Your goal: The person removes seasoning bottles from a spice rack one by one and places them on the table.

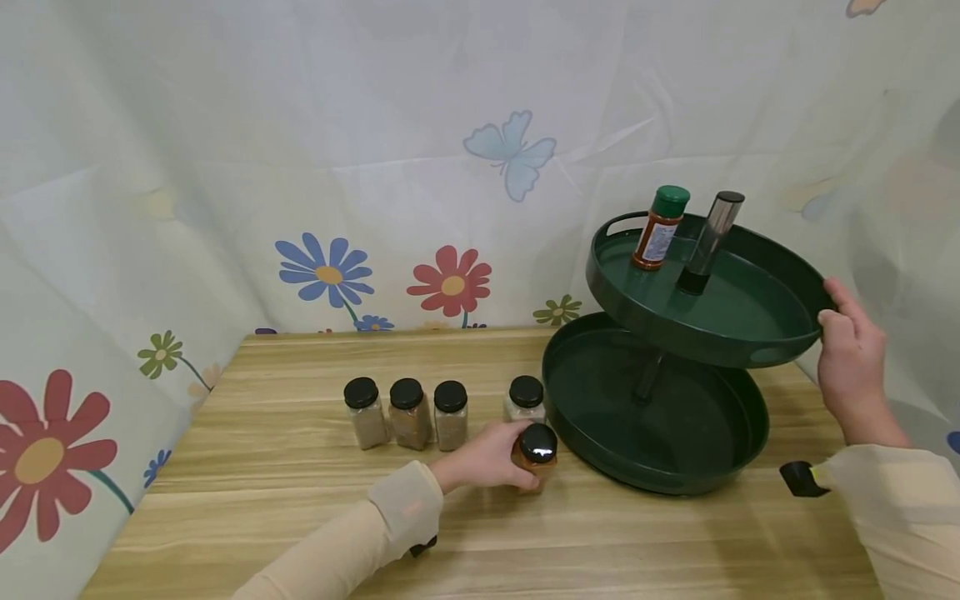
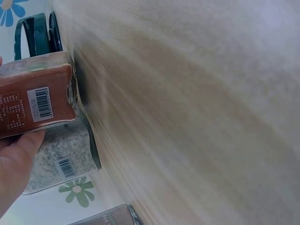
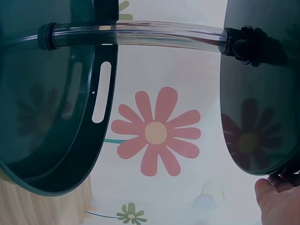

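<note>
My left hand (image 1: 486, 457) grips a square glass jar (image 1: 536, 467) of reddish-brown powder with a black lid. In the left wrist view that jar (image 2: 44, 96) shows a barcode label, and a jar of pale speckled seasoning (image 2: 63, 154) stands right behind it. Over on the right, my right hand (image 1: 855, 367) holds the rim of the dark green upper tray (image 1: 675, 329), which tilts above the lower tray (image 1: 637, 433). A red spice bottle with a green cap (image 1: 660, 229) stands on the upper tray beside its post (image 1: 712, 242).
Three black-lidded spice jars stand in a row on the left: one (image 1: 366, 412), another (image 1: 410, 417) and a third (image 1: 452, 417). Beneath everything is a wood-grain table (image 1: 300, 500). A flower-printed cloth (image 1: 375, 167) hangs behind it.
</note>
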The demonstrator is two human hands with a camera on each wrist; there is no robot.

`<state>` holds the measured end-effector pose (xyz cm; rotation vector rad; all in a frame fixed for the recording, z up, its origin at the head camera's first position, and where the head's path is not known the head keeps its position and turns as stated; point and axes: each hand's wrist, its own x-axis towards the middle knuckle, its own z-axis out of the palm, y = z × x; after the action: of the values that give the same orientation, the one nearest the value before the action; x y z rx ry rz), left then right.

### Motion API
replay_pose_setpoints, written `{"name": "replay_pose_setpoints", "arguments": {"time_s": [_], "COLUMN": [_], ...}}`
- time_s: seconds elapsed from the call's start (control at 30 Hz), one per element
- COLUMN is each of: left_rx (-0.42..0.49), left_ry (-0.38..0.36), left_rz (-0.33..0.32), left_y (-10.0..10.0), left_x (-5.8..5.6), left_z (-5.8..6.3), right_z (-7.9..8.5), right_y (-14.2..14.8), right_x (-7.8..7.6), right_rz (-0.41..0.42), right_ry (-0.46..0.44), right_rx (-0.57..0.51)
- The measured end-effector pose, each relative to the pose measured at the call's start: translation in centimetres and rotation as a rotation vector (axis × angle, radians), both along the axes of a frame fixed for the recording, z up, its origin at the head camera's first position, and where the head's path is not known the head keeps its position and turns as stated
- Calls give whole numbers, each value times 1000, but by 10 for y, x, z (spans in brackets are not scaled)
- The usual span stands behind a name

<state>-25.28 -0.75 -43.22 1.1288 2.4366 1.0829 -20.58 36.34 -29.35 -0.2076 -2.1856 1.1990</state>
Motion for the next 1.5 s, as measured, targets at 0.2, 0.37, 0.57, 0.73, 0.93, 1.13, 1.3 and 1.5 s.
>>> {"name": "replay_pose_setpoints", "arguments": {"time_s": [0.2,0.37,0.57,0.73,0.93,1.13,1.3,1.5], "left_rx": [-2,-12,1,16,2,-9,-3,-5], "left_ry": [-16,-12,-23,-40,-42,-37,-52,-53], "left_rz": [-5,-4,-16,-32,-35,-39,-41,-32], "left_y": [0,0,-3,-6,-7,-8,-8,-10], "left_x": [-1,-2,-3,-3,-4,-4,-2,-1], "left_z": [-3,-3,-4,-4,-4,-3,0,0], "right_z": [1,1,0,0,-1,-1,0,0], "right_y": [-1,-1,-1,-1,0,-1,-1,0], "right_x": [-1,-1,-1,-1,-2,-1,-1,-1], "right_rz": [-7,-8,-5,-8,-5,0,0,-2], "right_ry": [5,12,14,13,14,19,10,4], "right_rx": [-10,-22,-21,-33,-26,-23,-23,-15]}}
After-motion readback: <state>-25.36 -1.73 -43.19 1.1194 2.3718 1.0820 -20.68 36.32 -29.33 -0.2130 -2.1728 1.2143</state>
